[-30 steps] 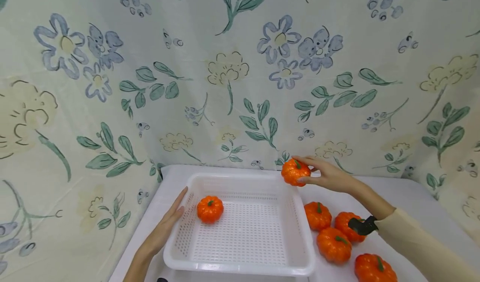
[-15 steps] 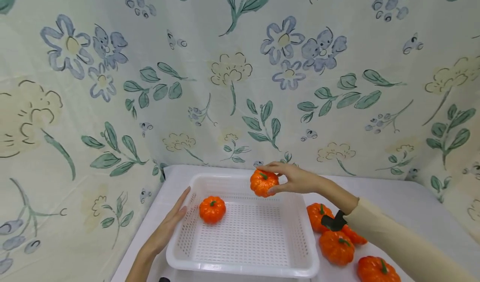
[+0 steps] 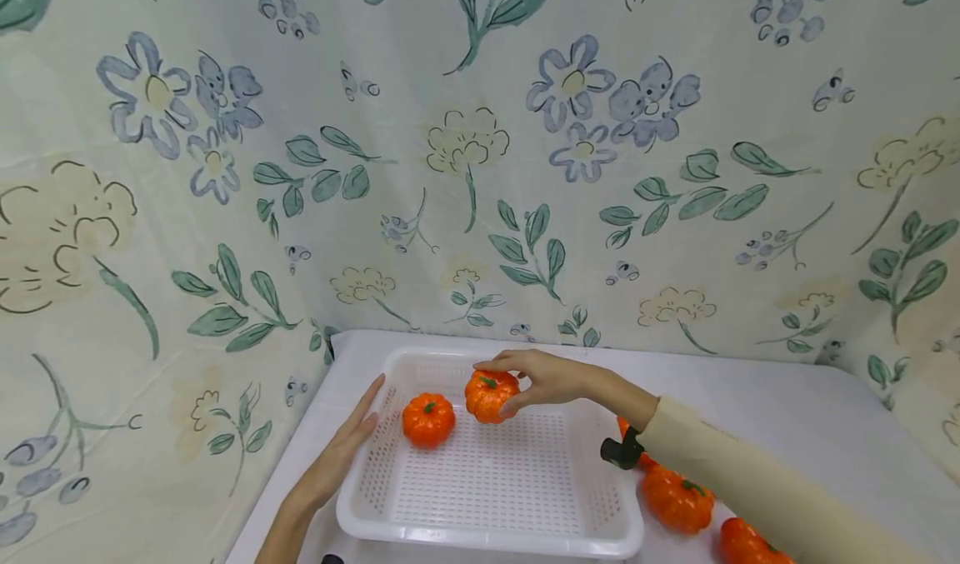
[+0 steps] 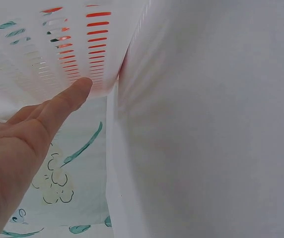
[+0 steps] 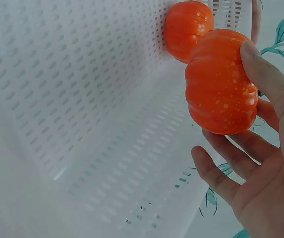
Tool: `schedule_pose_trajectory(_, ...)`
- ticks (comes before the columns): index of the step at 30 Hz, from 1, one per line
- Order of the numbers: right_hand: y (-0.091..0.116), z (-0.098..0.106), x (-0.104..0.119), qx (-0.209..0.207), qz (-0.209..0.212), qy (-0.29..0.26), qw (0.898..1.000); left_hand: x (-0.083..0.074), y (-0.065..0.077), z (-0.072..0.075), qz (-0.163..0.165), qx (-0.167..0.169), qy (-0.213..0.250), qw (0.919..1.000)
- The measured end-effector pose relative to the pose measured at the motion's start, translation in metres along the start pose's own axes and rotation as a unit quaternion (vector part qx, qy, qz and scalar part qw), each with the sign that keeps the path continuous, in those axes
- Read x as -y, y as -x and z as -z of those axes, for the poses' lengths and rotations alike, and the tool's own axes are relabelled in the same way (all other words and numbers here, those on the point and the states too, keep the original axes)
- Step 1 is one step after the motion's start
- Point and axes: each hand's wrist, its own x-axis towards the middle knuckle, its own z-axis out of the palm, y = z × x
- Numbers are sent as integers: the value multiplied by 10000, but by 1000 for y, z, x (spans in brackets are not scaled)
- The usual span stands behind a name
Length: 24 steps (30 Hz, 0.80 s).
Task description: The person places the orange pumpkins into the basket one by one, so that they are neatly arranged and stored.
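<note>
Pumpkin (image 3: 486, 397) held btwn thumb (image 5: 262, 68) & fingers (image 5: 232, 156) of R grip (image 3: 546, 377)

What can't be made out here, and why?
Head view: pumpkin beside the dark wrist device, mostly covered by it and the right sleeve; lowest pumpkin, cut by bottom edge.
Left wrist view: left hand, cut by left edge; something orange behind the basket wall, only slivers through slots.
Right wrist view: one pumpkin, partly behind the held pumpkin.
</note>
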Motion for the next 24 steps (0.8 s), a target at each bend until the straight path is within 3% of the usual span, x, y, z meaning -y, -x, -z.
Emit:
schedule_pose_trajectory(16, -21, -26, -5, 165, -282, 186, 9993, -3, -1, 0, 34, 10, -72, 10000)
schedule_pose_trajectory(24, -28, -38, -4, 229, -688, 203, 9972, -2, 0, -1, 38, -42, -41, 10000)
